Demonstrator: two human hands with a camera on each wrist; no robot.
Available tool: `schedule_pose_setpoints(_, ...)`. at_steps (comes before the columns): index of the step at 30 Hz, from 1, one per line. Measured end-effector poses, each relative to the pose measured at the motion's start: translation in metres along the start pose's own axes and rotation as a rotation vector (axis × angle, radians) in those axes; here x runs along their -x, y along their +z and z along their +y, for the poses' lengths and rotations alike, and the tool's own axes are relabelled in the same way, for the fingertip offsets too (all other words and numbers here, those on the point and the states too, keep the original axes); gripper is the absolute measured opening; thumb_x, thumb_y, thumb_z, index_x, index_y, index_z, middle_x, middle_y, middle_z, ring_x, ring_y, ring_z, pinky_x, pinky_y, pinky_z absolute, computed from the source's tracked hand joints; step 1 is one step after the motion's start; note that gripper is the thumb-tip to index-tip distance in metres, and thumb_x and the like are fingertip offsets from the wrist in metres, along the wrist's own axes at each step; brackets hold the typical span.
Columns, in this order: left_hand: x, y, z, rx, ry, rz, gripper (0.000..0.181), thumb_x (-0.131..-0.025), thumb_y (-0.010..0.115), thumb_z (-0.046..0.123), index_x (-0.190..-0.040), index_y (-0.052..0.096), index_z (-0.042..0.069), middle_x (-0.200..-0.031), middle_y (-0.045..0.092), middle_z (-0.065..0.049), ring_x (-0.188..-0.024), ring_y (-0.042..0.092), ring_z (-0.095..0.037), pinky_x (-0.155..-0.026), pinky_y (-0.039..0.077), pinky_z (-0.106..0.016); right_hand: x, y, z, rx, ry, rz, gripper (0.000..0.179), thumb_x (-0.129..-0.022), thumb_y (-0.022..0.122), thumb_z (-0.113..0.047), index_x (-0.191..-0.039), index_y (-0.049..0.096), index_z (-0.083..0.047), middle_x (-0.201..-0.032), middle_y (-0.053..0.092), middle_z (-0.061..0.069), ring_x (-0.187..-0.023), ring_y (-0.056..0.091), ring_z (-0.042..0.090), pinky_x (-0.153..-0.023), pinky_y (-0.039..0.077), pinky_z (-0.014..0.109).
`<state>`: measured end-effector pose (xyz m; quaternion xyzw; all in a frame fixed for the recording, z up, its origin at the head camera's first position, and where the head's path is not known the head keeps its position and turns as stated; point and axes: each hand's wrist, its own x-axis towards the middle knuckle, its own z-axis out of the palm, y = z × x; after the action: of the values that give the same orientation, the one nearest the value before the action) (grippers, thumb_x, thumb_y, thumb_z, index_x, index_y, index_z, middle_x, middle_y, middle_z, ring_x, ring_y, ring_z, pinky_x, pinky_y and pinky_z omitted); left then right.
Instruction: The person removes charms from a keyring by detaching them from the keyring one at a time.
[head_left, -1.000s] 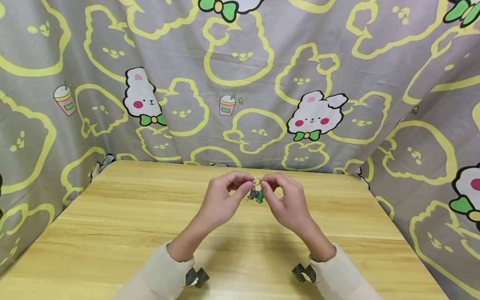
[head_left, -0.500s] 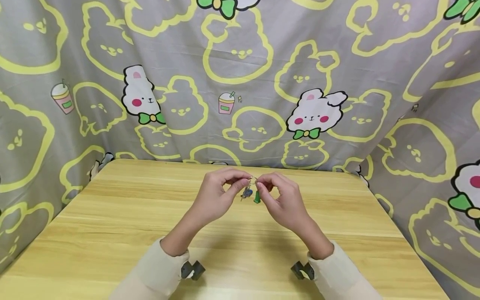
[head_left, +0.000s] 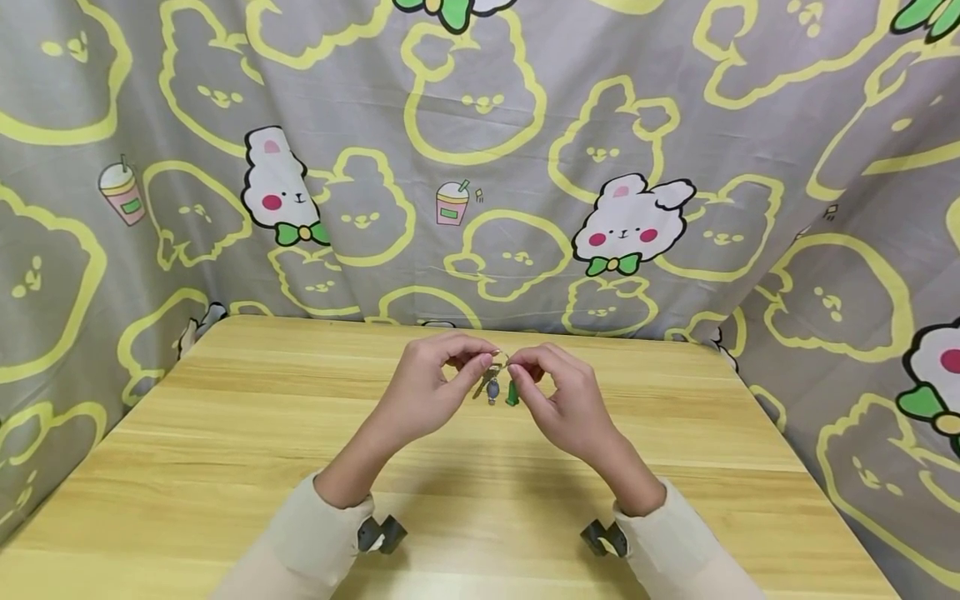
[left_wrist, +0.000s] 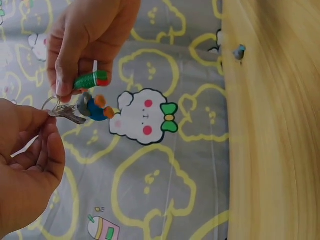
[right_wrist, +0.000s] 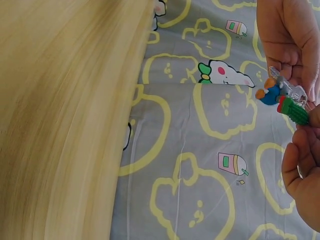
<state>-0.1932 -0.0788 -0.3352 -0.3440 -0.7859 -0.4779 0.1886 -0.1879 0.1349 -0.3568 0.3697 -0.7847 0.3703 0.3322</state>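
In the head view both hands are raised above the table, fingertips close together at a metal key ring (left_wrist: 48, 103). My left hand (head_left: 427, 387) pinches the ring between thumb and forefinger, beside a silver key (left_wrist: 75, 117). My right hand (head_left: 562, 387) pinches the other side of the ring, next to a green charm with a red end (left_wrist: 91, 80). Between the hands dangles a small blue figure charm with orange feet (left_wrist: 97, 110). The fingertips partly hide the ring, so whether it is spread apart I cannot tell.
A light wooden table (head_left: 480, 500) lies beneath the hands. Behind it and along both sides hangs a grey curtain (head_left: 510, 192) with yellow outlines and white cartoon animals. Black wrist cameras (head_left: 382, 535) sit at the cream sleeves (head_left: 300, 533).
Both hands have shifted slightly left, still pinching the ring. The blue figure charm and the green charm have swung apart, and the key now shows beside the blue one.
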Motion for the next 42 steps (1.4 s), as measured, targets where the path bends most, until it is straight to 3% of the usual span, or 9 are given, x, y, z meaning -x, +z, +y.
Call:
schedule_pose_setpoints(12,-0.002,-0.003,0.004,-0.045,-0.007,-0.078,0.012,-0.100,0.067,0.011,-0.103,0.078,0.007,-0.087,0.068,0.005,-0.073,0.061,-0.007,-0.062,0.054,-0.029,0.000,-0.003,-0.001,0.003,0.000,-0.020,0.004,-0.097,0.067,-0.003,-0.100,0.070,-0.002,-0.085,0.065,0.000,-0.075,0.060,0.011,-0.064,0.055,0.032)
schedule_pose_setpoints(17,-0.002,-0.005,0.005,-0.019,-0.005,-0.091,0.012,-0.100,0.068,0.013,-0.105,0.078,0.010,-0.091,0.070,0.006,-0.077,0.063,-0.006,-0.065,0.055,-0.028,-0.001,-0.004,-0.001,-0.020,0.028,-0.014,0.004,-0.098,0.067,-0.005,-0.099,0.071,-0.004,-0.084,0.065,-0.001,-0.074,0.058,0.010,-0.065,0.053,0.027)
schedule_pose_setpoints(20,-0.002,-0.007,0.005,-0.025,0.057,-0.096,0.011,-0.099,0.069,0.012,-0.106,0.078,0.010,-0.094,0.071,0.006,-0.079,0.063,-0.005,-0.064,0.053,-0.027,-0.002,-0.004,-0.001,-0.028,0.023,-0.014,0.004,-0.098,0.067,-0.005,-0.099,0.070,-0.004,-0.084,0.065,-0.001,-0.074,0.058,0.010,-0.065,0.053,0.026)
schedule_pose_setpoints(25,-0.003,-0.013,0.004,-0.041,0.219,-0.097,0.012,-0.097,0.070,0.005,-0.105,0.078,0.008,-0.095,0.072,0.002,-0.081,0.062,-0.008,-0.066,0.052,-0.026,-0.002,-0.001,-0.001,-0.028,-0.018,-0.030,0.006,-0.099,0.064,-0.006,-0.101,0.070,-0.004,-0.085,0.065,-0.001,-0.075,0.059,0.011,-0.066,0.053,0.027)
schedule_pose_setpoints(27,-0.003,-0.014,0.002,-0.037,0.251,-0.101,0.013,-0.096,0.070,0.003,-0.105,0.078,0.007,-0.096,0.072,0.001,-0.082,0.063,-0.009,-0.067,0.052,-0.026,-0.002,0.000,-0.001,-0.024,-0.033,-0.033,0.006,-0.100,0.064,-0.006,-0.101,0.070,-0.005,-0.085,0.065,-0.001,-0.075,0.059,0.011,-0.066,0.053,0.027)
schedule_pose_setpoints(33,-0.003,-0.015,-0.001,-0.016,0.216,-0.121,0.013,-0.097,0.069,0.006,-0.107,0.078,0.008,-0.096,0.072,0.000,-0.076,0.063,-0.007,-0.065,0.053,-0.025,-0.001,0.001,-0.001,0.000,-0.054,-0.033,0.007,-0.101,0.063,-0.007,-0.101,0.069,-0.004,-0.086,0.065,0.000,-0.075,0.059,0.011,-0.065,0.053,0.026)
schedule_pose_setpoints(39,-0.004,-0.015,0.001,-0.069,0.164,-0.130,0.012,-0.099,0.067,0.008,-0.106,0.077,0.008,-0.096,0.072,0.001,-0.075,0.061,-0.005,-0.065,0.053,-0.024,0.000,0.000,-0.001,-0.011,-0.058,-0.037,0.005,-0.100,0.065,-0.005,-0.101,0.069,-0.005,-0.085,0.065,-0.001,-0.075,0.059,0.010,-0.065,0.052,0.025)
schedule_pose_setpoints(42,-0.003,-0.016,0.002,-0.096,0.171,-0.136,0.011,-0.099,0.067,0.006,-0.105,0.077,0.007,-0.095,0.071,0.001,-0.074,0.058,-0.006,-0.065,0.051,-0.024,0.000,0.001,-0.002,-0.014,-0.061,-0.040,0.005,-0.100,0.064,-0.006,-0.100,0.069,-0.004,-0.085,0.064,-0.001,-0.075,0.059,0.010,-0.065,0.052,0.025)
